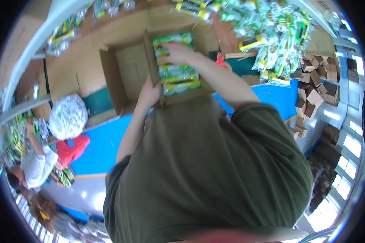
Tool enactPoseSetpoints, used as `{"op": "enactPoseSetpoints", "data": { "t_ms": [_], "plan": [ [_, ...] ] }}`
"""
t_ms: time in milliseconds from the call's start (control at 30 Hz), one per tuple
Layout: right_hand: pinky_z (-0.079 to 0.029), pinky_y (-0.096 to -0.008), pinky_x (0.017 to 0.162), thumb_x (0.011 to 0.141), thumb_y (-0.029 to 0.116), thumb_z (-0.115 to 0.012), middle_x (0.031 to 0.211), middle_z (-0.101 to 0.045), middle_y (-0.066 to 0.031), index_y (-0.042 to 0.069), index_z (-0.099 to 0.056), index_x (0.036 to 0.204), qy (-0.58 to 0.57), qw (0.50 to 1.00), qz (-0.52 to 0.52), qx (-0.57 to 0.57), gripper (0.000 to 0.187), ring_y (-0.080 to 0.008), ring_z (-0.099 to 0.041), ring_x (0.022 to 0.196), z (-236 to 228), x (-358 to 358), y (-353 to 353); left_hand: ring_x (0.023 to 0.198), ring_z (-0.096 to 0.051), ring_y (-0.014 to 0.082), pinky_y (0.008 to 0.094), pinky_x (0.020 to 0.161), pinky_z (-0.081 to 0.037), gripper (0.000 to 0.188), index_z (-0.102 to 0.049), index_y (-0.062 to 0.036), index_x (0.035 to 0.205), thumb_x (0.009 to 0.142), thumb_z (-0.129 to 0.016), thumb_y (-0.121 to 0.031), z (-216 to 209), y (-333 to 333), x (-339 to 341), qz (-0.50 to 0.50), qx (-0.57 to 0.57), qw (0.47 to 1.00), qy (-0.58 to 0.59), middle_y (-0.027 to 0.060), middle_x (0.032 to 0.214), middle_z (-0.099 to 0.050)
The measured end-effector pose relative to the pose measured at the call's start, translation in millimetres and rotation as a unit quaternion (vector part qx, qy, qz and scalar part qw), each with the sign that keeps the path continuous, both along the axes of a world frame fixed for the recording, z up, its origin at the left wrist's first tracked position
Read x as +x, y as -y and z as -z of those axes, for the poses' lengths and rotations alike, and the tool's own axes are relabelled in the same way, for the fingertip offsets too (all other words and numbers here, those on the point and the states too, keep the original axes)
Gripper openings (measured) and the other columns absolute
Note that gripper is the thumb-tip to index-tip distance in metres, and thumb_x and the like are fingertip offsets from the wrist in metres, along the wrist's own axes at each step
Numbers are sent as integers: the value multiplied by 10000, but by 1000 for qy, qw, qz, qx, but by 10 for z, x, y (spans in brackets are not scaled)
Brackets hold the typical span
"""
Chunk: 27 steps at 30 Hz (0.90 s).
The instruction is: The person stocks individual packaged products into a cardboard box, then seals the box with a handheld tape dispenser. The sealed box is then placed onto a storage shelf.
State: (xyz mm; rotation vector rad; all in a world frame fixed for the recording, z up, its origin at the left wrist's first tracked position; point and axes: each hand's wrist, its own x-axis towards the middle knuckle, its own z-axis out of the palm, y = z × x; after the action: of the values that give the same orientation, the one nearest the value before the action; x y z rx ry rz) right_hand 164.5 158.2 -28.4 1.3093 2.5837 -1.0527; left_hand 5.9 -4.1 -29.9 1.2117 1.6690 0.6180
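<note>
An open cardboard box stands in front of me with several green-and-yellow plastic-wrapped packets lying in a row inside. My right hand reaches into this box, its fingers stretched apart over the upper packets; the fingertips are slightly blurred. At the box's near left corner, my left hand grips the cardboard wall, part of its fingers hidden. Directly left, a second open cardboard box shows its bare brown bottom, its side against the first.
Wrapped packets are heaped at the back right. A red tape dispenser-like object sits right of the box. Small cartons are piled far right. At left are a silvery round bundle, a red stool-like object and a co-worker.
</note>
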Motion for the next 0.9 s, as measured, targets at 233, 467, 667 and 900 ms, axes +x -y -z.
{"op": "enactPoseSetpoints", "data": {
  "t_ms": [233, 467, 667, 900],
  "plan": [
    [-417, -426, 975, 736, 183, -811, 1207, -456, -203, -92, -402, 1221, -359, 603, 631, 330, 691, -324, -484, 1126, 246, 2262, -247, 1114, -594, 319, 388, 944, -444, 422, -540, 58, 1234, 956, -506, -257, -99, 106, 0, -87, -87, 991, 50, 235, 1181, -624],
    [-518, -405, 897, 684, 212, -863, 1242, -522, -224, -82, -359, 1250, -342, 538, 769, 52, 813, -294, -597, 1033, 574, 2874, -836, 1054, -601, 260, 354, 911, -449, 435, -543, 78, 1220, 931, -525, -248, -339, -135, 187, -167, -98, 978, 82, 214, 1136, -638],
    [-543, -368, 759, 804, 211, -769, 1054, -652, -144, -24, -606, 1104, -252, 751, 560, 242, 415, -240, -650, 905, -416, 2336, -229, 1141, -571, 391, 408, 967, -431, 509, -517, 82, 1251, 885, -531, -272, -162, -285, 183, -109, -104, 986, -66, 286, 1167, -608],
    [-525, -445, 819, 887, 283, -651, 1142, -588, -290, -26, -454, 1229, -68, 991, -23, 114, 501, -403, -626, 997, -1196, 723, 438, 1132, -587, 359, 376, 980, -444, 585, -466, 91, 1277, 827, -594, -258, -254, -215, 163, -36, -102, 992, 72, 284, 1188, -599]
  ]
}}
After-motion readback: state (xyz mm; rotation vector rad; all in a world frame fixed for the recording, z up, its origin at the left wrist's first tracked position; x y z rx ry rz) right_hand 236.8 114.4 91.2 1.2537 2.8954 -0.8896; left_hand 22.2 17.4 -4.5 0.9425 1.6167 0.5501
